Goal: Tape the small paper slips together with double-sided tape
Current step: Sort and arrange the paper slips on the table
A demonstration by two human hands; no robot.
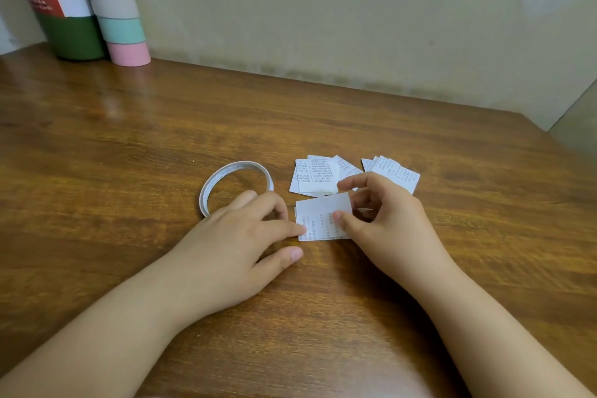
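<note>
Wooden table (129, 139): both hands press flat printed paper slips (318, 220).

Two hands (239, 236), one tape ring (235, 186), two slip piles (315, 176), two tubes (58, 3).

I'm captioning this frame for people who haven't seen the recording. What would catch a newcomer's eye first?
First, the two hands at the centre of the wooden table: the left hand touches the left edge of a paper slip while the right hand pinches it. Just behind lie more printed slips, with the tape roll to their left. A green tube stands far left.
</note>
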